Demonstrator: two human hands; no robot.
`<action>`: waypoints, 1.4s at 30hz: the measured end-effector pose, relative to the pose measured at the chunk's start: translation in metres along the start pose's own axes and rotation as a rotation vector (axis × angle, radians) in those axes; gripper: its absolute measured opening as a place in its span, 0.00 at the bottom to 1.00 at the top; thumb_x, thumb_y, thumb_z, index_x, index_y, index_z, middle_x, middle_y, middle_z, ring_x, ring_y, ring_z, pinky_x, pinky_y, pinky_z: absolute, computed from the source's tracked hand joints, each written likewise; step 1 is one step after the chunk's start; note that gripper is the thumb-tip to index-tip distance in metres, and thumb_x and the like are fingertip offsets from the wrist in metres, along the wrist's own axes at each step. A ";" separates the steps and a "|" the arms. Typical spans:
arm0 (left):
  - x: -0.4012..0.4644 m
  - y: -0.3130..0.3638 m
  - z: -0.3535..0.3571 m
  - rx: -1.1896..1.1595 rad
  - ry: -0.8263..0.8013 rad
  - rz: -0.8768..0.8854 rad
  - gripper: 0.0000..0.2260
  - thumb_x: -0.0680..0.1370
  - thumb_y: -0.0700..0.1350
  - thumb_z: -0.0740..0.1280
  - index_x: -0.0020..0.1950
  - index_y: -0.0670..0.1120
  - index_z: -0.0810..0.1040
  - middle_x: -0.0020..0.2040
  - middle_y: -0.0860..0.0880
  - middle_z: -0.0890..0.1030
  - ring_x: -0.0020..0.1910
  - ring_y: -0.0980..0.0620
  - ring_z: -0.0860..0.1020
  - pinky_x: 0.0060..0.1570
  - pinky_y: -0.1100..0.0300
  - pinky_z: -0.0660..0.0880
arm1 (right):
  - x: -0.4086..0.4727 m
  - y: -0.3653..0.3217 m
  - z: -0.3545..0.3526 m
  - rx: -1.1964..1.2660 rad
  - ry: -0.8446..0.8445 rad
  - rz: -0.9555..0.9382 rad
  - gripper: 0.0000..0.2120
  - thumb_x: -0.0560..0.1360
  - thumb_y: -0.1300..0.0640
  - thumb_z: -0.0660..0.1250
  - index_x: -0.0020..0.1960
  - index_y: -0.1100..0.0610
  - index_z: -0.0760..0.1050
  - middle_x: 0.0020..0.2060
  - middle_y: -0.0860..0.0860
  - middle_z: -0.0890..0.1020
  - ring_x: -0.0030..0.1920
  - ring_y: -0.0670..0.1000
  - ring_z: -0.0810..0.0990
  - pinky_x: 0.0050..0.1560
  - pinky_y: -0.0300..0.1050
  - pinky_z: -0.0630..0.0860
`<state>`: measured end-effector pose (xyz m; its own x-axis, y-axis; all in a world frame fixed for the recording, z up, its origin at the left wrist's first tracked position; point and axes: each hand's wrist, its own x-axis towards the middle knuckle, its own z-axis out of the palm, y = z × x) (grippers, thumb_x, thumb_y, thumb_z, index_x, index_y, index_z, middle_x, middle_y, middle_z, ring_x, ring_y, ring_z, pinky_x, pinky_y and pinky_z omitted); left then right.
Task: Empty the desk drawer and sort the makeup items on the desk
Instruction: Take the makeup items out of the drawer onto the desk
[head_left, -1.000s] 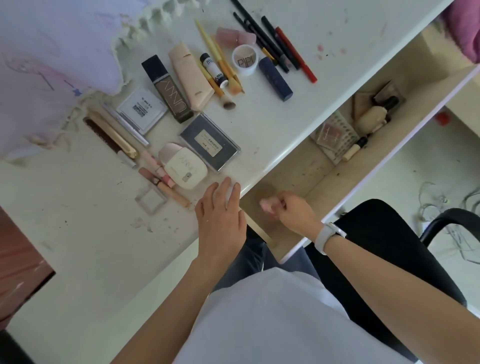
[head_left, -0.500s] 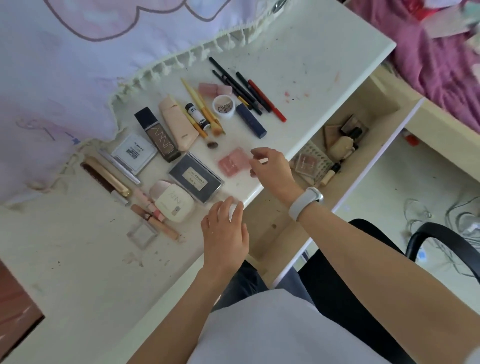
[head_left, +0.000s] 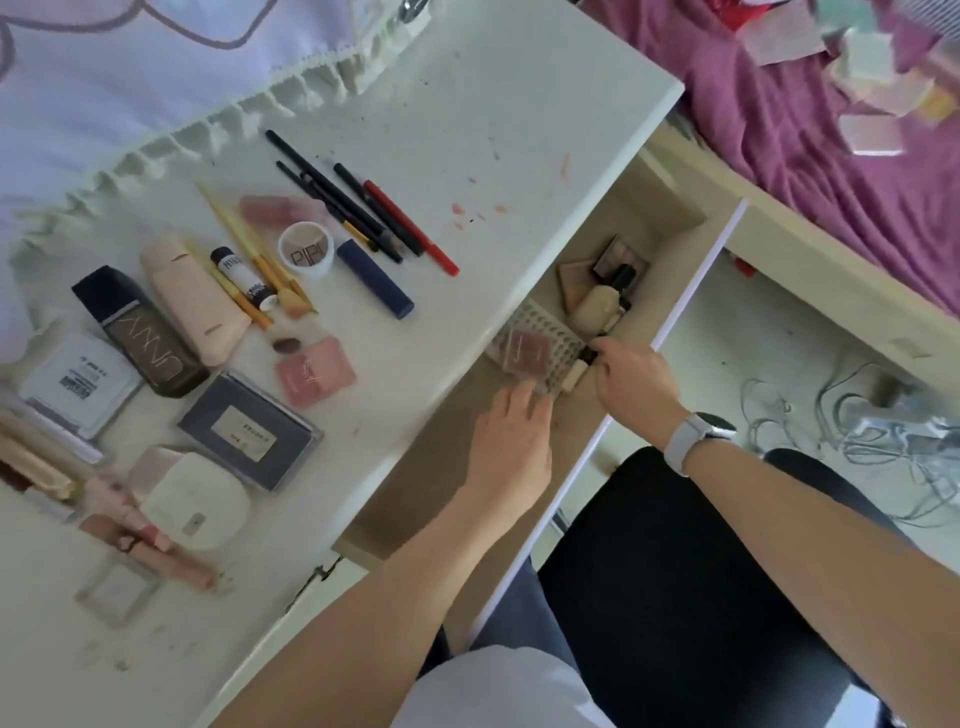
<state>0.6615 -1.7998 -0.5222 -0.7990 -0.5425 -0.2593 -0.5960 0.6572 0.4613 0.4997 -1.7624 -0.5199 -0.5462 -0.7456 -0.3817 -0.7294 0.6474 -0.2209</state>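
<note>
The open drawer (head_left: 675, 306) under the white desk (head_left: 498, 130) holds a clear dotted palette (head_left: 550, 325) with a pink compact (head_left: 524, 351) on it. Behind these are a beige bottle (head_left: 597, 306), a brown square case (head_left: 571, 280) and a small mirrored palette (head_left: 621, 254). My left hand (head_left: 511, 436) reaches into the drawer, straight fingertips at the clear palette's near edge. My right hand (head_left: 634, 379) pinches the black cap end of a small cream tube (head_left: 575, 373) beside that palette. A pink compact (head_left: 314, 371) lies on the desk near a grey palette (head_left: 249, 431).
Sorted makeup covers the desk's left half: pencils (head_left: 363, 208), a navy stick (head_left: 374, 278), a round pot (head_left: 305, 248), brushes, tubes and compacts. A black chair (head_left: 675, 571) sits below my arms. Cables (head_left: 852, 441) lie on the floor, and a purple bed cover (head_left: 831, 130) is at the right.
My right hand left a pink compact on the desk and moved into the drawer to the small tube. My left hand went from the desk edge into the drawer.
</note>
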 end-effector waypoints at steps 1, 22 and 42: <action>0.017 0.001 0.004 0.031 -0.020 -0.008 0.21 0.77 0.39 0.59 0.70 0.42 0.63 0.72 0.43 0.61 0.71 0.42 0.60 0.60 0.49 0.69 | 0.013 0.006 0.000 -0.116 -0.015 -0.044 0.18 0.75 0.64 0.58 0.64 0.59 0.70 0.60 0.57 0.75 0.60 0.59 0.72 0.58 0.50 0.66; 0.114 -0.004 0.031 0.301 -0.202 -0.135 0.17 0.69 0.33 0.68 0.56 0.40 0.71 0.58 0.42 0.69 0.58 0.41 0.70 0.55 0.51 0.69 | 0.145 0.058 -0.031 -0.575 -0.310 -0.328 0.17 0.77 0.65 0.55 0.65 0.60 0.66 0.63 0.57 0.69 0.64 0.58 0.66 0.54 0.51 0.68; 0.088 0.017 -0.082 -0.599 0.372 -0.282 0.10 0.78 0.39 0.63 0.59 0.47 0.72 0.51 0.57 0.74 0.48 0.61 0.75 0.45 0.76 0.72 | 0.096 0.056 -0.116 0.725 -0.377 -0.068 0.11 0.73 0.62 0.68 0.51 0.47 0.76 0.47 0.48 0.79 0.46 0.44 0.76 0.48 0.35 0.70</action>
<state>0.5874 -1.8797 -0.4679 -0.4802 -0.8581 -0.1816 -0.5435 0.1286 0.8295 0.3585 -1.8164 -0.4651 -0.2411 -0.7676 -0.5938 -0.2381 0.6399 -0.7306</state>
